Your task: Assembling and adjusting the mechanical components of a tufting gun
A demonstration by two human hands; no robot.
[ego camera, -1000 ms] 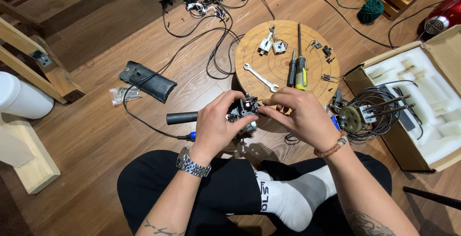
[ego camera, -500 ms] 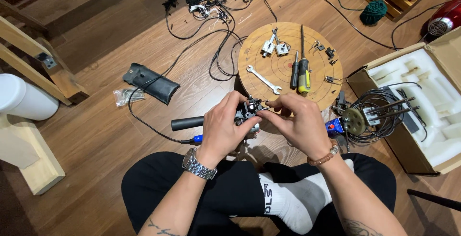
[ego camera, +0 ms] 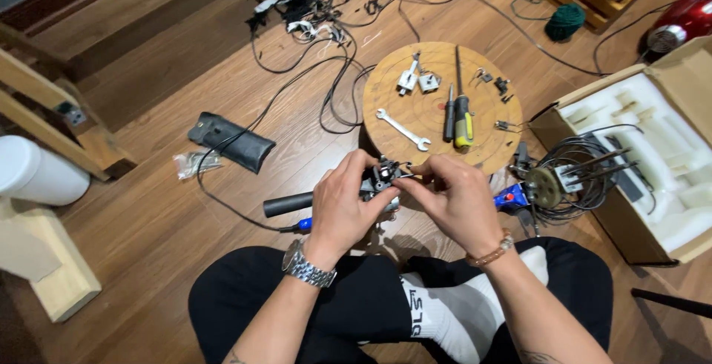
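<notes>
Hands have crept slightly rightward since a second ago. Left hand [ego camera: 343,212] still grips the small metal mechanism [ego camera: 382,179]; right hand [ego camera: 454,199] pinches its top. Fine fitting continues.

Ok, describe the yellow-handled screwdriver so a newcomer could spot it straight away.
Find the round wooden board on the floor, just beyond the person's hands. Near its middle two screwdrivers lie side by side, right of a silver wrench. The one wanted is the right-hand one: its thick yellow and black handle sets it apart from the slim dark screwdriver beside it.
</notes>
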